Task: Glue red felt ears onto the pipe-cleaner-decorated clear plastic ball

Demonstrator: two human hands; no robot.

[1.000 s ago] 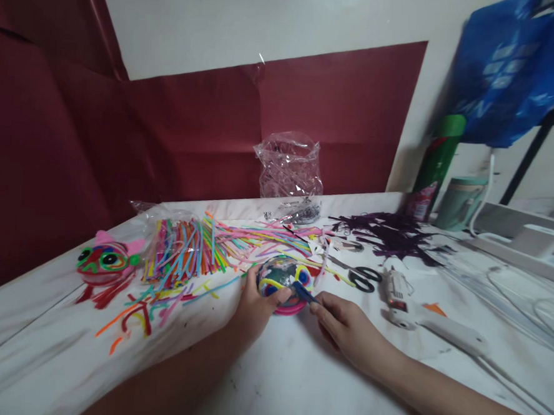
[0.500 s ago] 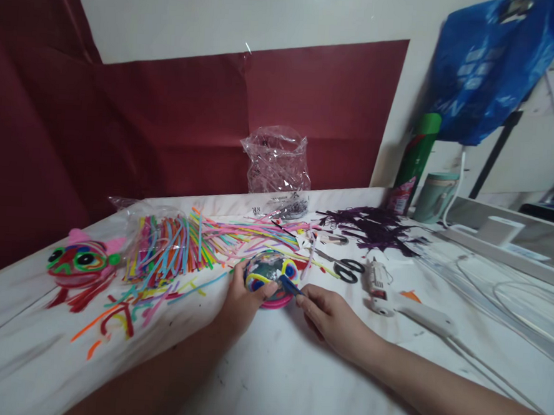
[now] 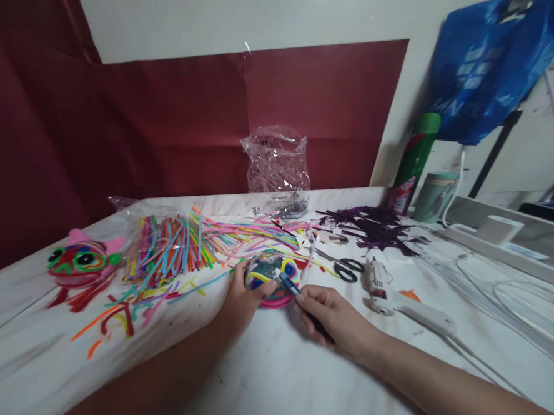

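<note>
My left hand [image 3: 246,296] is closed around the side of a round dark mask-like ball [image 3: 268,268] with yellow-and-blue eye rings and a pink band along its lower edge. Its thumb lies across the front. In my right hand [image 3: 329,314] is a slim blue tool with a dark rear end [image 3: 290,285], pinched between thumb and fingers. The tool's tip meets the ball's front between the eye rings; its exact kind is unclear. Black-handled scissors [image 3: 346,269] lie just beyond my right hand, and a white glue gun [image 3: 421,311] rests to its right.
A finished-looking red face ball [image 3: 80,261] with pink ears stands at left. Bundled pipe cleaners [image 3: 166,244] and cut scraps [image 3: 122,320] lie beside it. Behind are a clear plastic bag [image 3: 279,164] and dark purple strands [image 3: 370,226]. Cables and a white power strip [image 3: 504,246] are at right.
My right hand has turned slightly, so the blue tool shows more of its length and its dark rear end. The left hand and the ball stay in place.
</note>
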